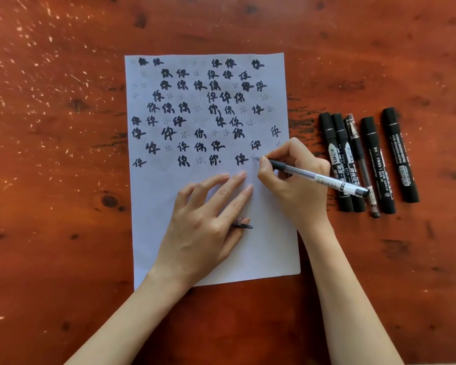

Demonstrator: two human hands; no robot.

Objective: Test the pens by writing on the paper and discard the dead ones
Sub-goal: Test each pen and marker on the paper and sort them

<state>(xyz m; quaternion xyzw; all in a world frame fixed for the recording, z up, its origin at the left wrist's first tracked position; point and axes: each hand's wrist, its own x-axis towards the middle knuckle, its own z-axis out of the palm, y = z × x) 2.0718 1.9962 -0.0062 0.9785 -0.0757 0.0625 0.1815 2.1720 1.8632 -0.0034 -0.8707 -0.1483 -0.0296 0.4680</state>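
A white sheet of paper (pixel 158 196) lies on the table, its upper two thirds covered with rows of black characters, some bold and some faint. My right hand (pixel 292 180) pinches a clear gel pen (pixel 324 179) with its tip on the paper near the right edge, beside a faint mark. My left hand (pixel 206 219) lies flat on the lower part of the sheet, fingers straight, and its thumb holds a small black pen cap (pixel 244 226) against the paper.
Several black markers (pixel 374 164) and one thin gel pen (pixel 359 159) lie side by side on the red-brown wooden table (pixel 63 180), right of the paper and close to my right hand.
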